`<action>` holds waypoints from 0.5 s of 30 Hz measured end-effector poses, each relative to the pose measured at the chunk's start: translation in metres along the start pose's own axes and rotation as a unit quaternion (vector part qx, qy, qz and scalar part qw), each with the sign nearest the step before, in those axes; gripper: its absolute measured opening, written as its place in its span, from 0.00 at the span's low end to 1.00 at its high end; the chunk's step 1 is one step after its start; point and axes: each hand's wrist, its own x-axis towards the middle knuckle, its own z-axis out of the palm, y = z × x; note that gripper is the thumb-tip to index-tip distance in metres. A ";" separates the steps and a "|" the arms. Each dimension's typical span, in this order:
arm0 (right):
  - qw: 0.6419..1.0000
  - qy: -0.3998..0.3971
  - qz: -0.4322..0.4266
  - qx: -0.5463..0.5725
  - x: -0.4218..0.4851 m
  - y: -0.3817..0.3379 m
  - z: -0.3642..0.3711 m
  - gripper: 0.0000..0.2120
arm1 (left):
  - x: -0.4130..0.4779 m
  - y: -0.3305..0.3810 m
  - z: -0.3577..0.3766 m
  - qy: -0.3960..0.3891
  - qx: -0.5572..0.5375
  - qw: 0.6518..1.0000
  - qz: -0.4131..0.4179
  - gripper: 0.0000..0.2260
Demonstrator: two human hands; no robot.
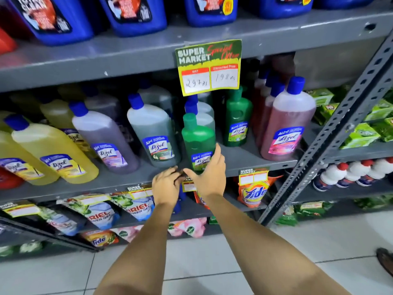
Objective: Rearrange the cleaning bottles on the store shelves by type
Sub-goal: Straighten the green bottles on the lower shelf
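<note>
On the middle grey shelf [244, 160] stand Lizol bottles sorted by colour: yellow ones [53, 150] at the left, then a purple one [104, 139], a grey-green one [153, 133], a small dark green bottle [197, 137] at the front edge, a second dark green bottle [238, 120] further back, and pink ones [289, 124] at the right. My right hand [209, 173] is spread open against the front green bottle's lower right side, its fingers touching the label. My left hand [168, 184] rests at the shelf edge just left of it, holding nothing.
A yellow and green price sign [209, 67] hangs from the shelf above, which carries big blue jugs [131, 13]. Below are Ariel pouches [102, 213] and a Tide pouch [253, 192]. A perforated grey upright [331, 128] stands at the right, with white red-capped bottles [350, 173] beyond.
</note>
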 end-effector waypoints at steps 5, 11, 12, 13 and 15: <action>0.999 0.000 0.032 -0.010 0.005 0.001 0.009 0.51 | -0.002 -0.002 0.006 0.019 -0.038 0.999 -0.016 0.11; 1.000 0.004 0.028 0.014 0.010 0.015 -0.007 0.48 | 0.001 -0.001 0.004 0.029 -0.107 0.993 -0.041 0.09; 0.999 0.011 0.033 0.017 0.012 0.018 -0.012 0.48 | 0.001 -0.001 0.005 0.030 -0.117 0.992 -0.041 0.09; 0.999 0.017 0.038 0.018 0.015 0.021 -0.017 0.47 | 0.002 -0.002 0.005 0.032 -0.127 0.991 -0.041 0.09; 0.998 0.028 0.050 0.020 0.023 0.028 -0.028 0.47 | 0.002 -0.002 0.005 0.035 -0.138 0.989 -0.046 0.09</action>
